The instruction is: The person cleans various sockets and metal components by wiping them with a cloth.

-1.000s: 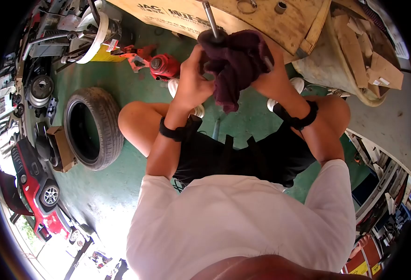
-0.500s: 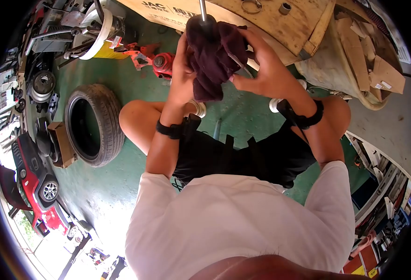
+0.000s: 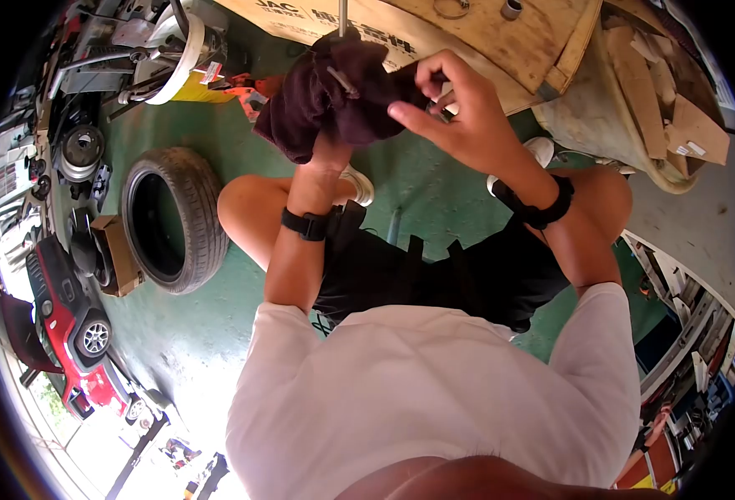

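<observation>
A bunched dark maroon cloth (image 3: 334, 100) is wrapped around something with a thin metal rod (image 3: 343, 17) standing up out of it. What lies under the cloth is hidden. My left hand (image 3: 331, 155) supports the bundle from below, its fingers mostly covered by folds. On the other side, my right hand (image 3: 467, 104) has its fingers curled at the cloth's right end, with the thumb stretched out below. A small greyish piece shows among the right fingers, too unclear to name.
A wooden box (image 3: 484, 42) carries a ring clamp (image 3: 451, 7) and a small metal socket (image 3: 511, 9). At left stand a tyre (image 3: 209, 225), a white bucket (image 3: 185, 71) of metal parts and a red tool (image 3: 250, 92). A sack (image 3: 584, 125) with cardboard lies right.
The cloth bundle has shifted left and turned, spreading over my left hand. My right hand has moved from gripping the bundle's side to its outer right end. The rod has shifted slightly left.
</observation>
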The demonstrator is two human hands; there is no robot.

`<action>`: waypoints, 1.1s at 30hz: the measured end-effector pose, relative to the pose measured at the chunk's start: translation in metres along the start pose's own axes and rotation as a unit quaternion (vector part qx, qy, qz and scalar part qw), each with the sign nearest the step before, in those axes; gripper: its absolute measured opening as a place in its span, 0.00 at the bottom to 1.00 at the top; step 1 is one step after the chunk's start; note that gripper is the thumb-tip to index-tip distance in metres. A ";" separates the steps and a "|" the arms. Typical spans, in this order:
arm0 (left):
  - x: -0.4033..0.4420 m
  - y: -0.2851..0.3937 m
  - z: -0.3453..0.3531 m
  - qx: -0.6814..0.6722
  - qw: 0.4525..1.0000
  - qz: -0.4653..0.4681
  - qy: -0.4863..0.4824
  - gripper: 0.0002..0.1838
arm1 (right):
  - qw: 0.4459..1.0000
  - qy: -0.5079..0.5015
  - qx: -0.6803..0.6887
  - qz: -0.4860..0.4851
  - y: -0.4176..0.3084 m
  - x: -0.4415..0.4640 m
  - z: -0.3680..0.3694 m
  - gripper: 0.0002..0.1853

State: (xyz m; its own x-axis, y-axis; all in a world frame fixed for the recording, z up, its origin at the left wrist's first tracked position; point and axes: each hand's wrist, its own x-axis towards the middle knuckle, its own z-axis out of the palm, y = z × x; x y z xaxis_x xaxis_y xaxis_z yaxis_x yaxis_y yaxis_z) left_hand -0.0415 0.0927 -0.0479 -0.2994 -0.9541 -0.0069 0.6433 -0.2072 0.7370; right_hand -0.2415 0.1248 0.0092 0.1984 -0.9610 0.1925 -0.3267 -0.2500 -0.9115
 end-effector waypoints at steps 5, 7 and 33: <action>0.000 -0.008 -0.021 0.716 0.661 0.212 -0.077 0.22 | 0.989 0.098 -0.069 -0.086 0.007 -0.002 0.016 0.23; -0.004 0.005 0.013 0.677 0.695 0.233 -0.057 0.24 | 0.989 0.094 -0.057 -0.103 0.007 -0.001 0.013 0.23; -0.001 -0.001 0.031 0.268 0.960 0.076 -0.012 0.13 | 0.993 0.019 0.054 -0.108 -0.001 -0.003 -0.004 0.30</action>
State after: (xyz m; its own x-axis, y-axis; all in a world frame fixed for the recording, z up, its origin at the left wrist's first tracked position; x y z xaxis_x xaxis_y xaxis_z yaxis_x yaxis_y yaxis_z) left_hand -0.0637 0.1005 -0.0272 -0.2512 -0.9579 0.1390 0.2273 0.0812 0.9704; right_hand -0.2450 0.1269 0.0106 0.2181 -0.8907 0.3989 -0.1793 -0.4384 -0.8807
